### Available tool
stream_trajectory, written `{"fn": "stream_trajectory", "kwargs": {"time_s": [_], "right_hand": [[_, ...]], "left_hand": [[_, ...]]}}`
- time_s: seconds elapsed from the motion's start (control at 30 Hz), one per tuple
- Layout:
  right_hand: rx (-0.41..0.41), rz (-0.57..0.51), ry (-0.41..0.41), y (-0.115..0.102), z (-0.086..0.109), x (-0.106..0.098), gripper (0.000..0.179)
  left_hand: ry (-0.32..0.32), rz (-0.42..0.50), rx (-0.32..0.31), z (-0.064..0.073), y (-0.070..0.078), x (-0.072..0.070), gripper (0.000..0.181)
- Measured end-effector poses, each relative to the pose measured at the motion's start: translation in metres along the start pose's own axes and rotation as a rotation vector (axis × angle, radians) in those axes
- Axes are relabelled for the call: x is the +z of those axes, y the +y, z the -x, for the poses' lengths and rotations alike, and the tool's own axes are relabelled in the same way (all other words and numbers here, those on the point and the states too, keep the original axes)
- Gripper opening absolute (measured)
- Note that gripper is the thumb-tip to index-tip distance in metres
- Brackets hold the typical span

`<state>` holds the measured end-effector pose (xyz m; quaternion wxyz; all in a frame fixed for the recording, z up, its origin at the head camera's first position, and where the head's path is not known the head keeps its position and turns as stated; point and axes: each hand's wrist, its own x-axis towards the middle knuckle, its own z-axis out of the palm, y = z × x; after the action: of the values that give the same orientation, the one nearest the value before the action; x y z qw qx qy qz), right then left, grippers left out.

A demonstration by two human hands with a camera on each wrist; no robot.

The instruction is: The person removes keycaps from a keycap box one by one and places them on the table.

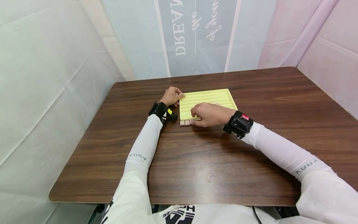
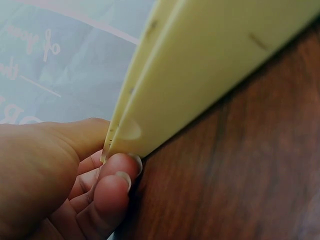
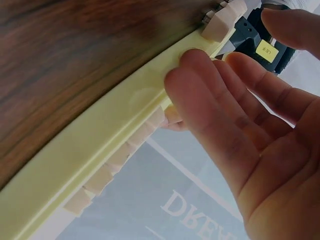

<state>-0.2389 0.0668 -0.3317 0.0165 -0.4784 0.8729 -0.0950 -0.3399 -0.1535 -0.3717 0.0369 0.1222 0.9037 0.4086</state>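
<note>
A yellow tray (image 1: 205,95) with ridged rows lies on the table. At its far left corner my left hand (image 1: 170,96) grips the rim, thumb on top and fingers curled against the side, as the left wrist view shows. My right hand (image 1: 212,114) is over the tray's near side, fingers touching its edge. The right wrist view shows that hand's thumb apart from the fingers and nothing held between them. Small beige keycap-like pieces (image 1: 187,122) line the near left edge. More such pieces (image 3: 102,177) stand along the tray in the right wrist view. The right hand hides part of the tray.
A dark wood-grain table (image 1: 195,168) carries the tray. A printed curtain (image 1: 201,37) hangs behind it, with pale sheets (image 1: 56,77) at the sides. Both wrists wear black camera bands (image 1: 239,123).
</note>
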Motion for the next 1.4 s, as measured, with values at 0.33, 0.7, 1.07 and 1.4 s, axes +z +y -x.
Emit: {"fn": "stream_trajectory", "kwargs": {"time_s": [0.33,0.7,1.07,1.4], "right_hand": [[0.036,0.027,-0.006,0.003,0.006,-0.008,0.022],[0.039,0.033,0.007,0.014,0.010,-0.013,0.017],[0.063,0.009,0.015,0.022,0.017,-0.019,0.014],[0.107,0.003,0.033,0.033,0.023,-0.022,0.014]], "left_hand": [[0.001,0.004,-0.019,0.002,0.002,0.001,0.027],[0.004,0.001,-0.017,0.001,0.003,0.000,0.029],[-0.004,-0.013,0.009,0.000,0.000,0.001,0.029],[-0.011,0.002,0.016,0.000,0.001,0.002,0.027]]}}
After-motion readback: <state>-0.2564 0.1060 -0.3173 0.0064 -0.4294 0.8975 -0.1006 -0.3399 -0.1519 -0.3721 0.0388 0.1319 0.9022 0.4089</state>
